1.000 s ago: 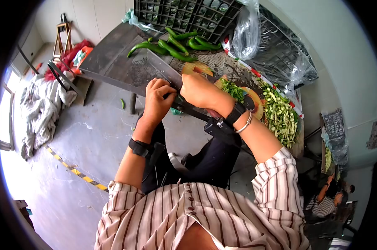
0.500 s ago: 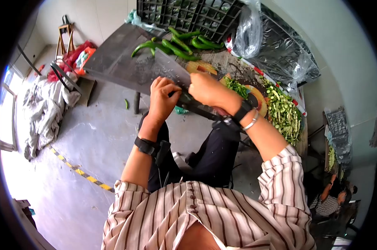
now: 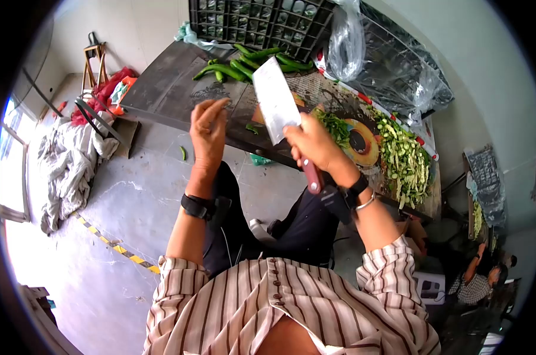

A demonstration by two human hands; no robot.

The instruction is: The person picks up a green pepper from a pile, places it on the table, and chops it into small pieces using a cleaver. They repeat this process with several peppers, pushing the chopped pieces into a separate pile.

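My right hand grips a cleaver by its red-brown handle. The broad pale blade points up and away, tilted, above the table edge. To its left, my left hand is raised in front of the table, fingers bent and a little apart, with nothing visible in them. Whole green chili peppers lie on the table beyond both hands. Right of the blade sits a small heap of chopped green pepper. A small green piece lies at the table's near edge.
A black plastic crate stands at the back of the dark table. Clear plastic lies to its right. Sliced green peppers are piled at the table's right side. One pepper is on the floor.
My left hand has left the blade and moved left, its fingers loosening. The cleaver has swung from slanting left to pointing upward, still in my right hand.
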